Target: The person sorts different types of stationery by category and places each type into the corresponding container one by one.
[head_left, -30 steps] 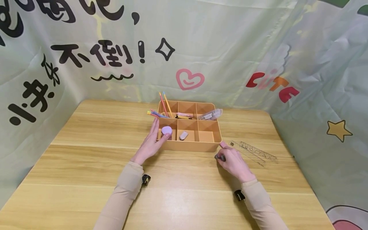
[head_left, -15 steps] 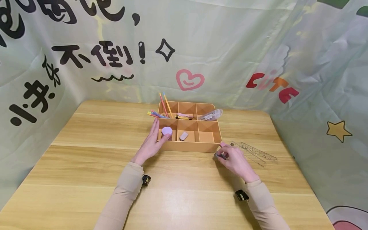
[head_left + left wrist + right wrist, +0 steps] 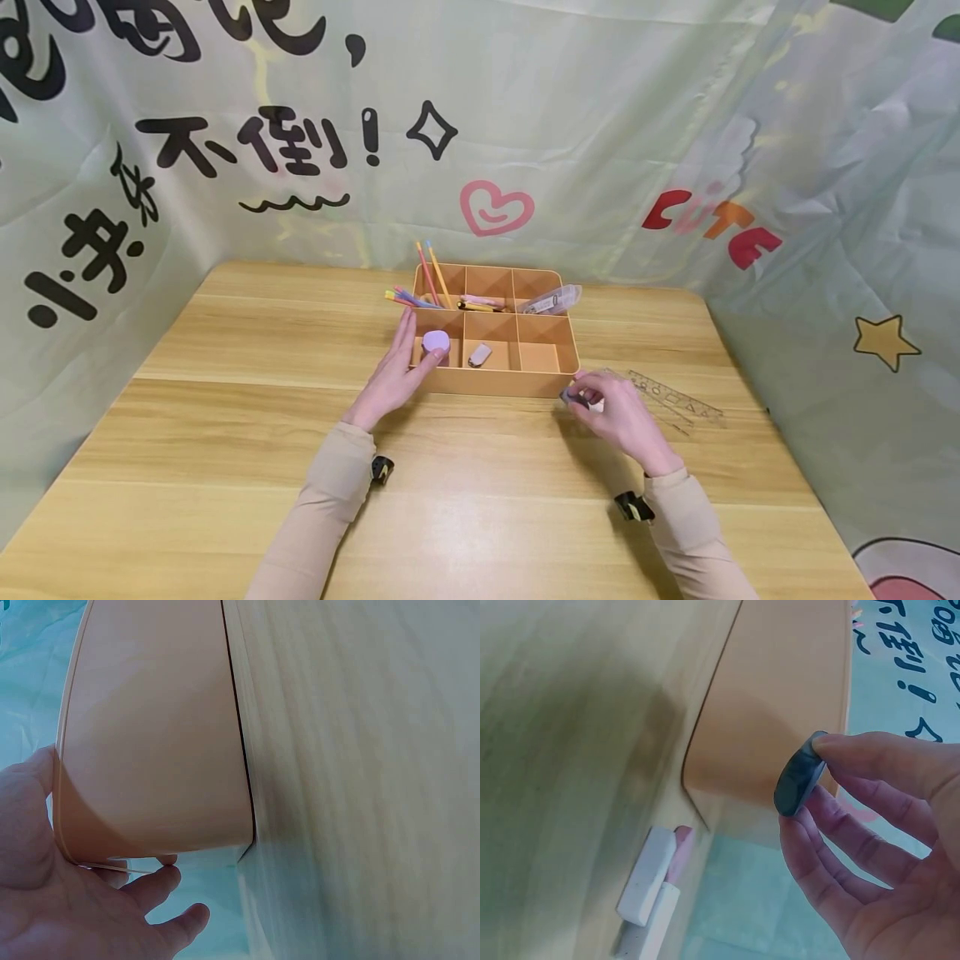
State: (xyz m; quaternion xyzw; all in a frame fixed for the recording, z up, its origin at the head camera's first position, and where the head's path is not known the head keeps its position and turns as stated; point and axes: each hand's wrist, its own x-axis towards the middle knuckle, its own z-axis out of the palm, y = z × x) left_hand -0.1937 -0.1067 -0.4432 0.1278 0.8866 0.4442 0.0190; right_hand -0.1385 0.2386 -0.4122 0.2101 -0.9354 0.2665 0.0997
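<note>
My left hand (image 3: 390, 375) holds the left front corner of an orange desk organizer (image 3: 495, 383), thumb over the front rim and fingers along the left wall. In the left wrist view the two lower fingers (image 3: 184, 926) stand off the wall. My right hand (image 3: 618, 417) pinches a small dark, smooth oval object (image 3: 800, 776) between thumb and fingertips, just off the organizer's right front corner. Its exact kind is not clear. A purple round-topped item (image 3: 435, 342) stands in the front left compartment, and a small pale eraser-like piece (image 3: 480, 356) lies in the front middle one.
Pencils (image 3: 435, 279) lean in the rear left compartment; a clear purple case-like item (image 3: 551, 300) sticks out at rear right. Two clear rulers (image 3: 678, 396) lie right of the organizer. White blocks (image 3: 646, 874) and a pink piece (image 3: 681, 851) lie by its corner. Fabric walls enclose the table.
My right hand has lifted the dark object slightly and shifted a little to the right, uncovering a white block beneath. The left hand and the organizer have stayed in place.
</note>
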